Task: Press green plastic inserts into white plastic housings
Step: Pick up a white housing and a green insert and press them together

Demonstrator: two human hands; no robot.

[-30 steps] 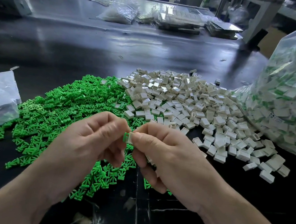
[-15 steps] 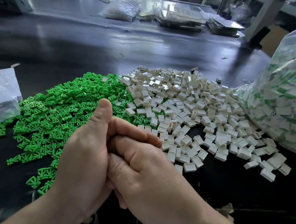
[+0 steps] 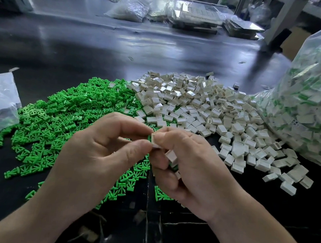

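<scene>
Head view is showing me both hands meeting above the worktop [image 3: 82, 51], near its front edge. Left hand [image 3: 96, 153] is pinching the insert [image 3: 150, 137] in its grip; right hand [image 3: 188, 167] is gripping the housing [image 3: 154, 140], insert touching it, spares [image 3: 171, 155] tucked in its palm.

The palm-to-palm clasp of half a second ago is undone. The left hand [image 3: 96, 153] and right hand [image 3: 188, 167] are now met only at the fingertips. A white housing [image 3: 154, 139] is pinched there between thumbs and forefingers, with a green insert [image 3: 150, 136] shown at its left edge. A spare housing [image 3: 171, 155] is now exposed under the right hand's curled fingers.
</scene>
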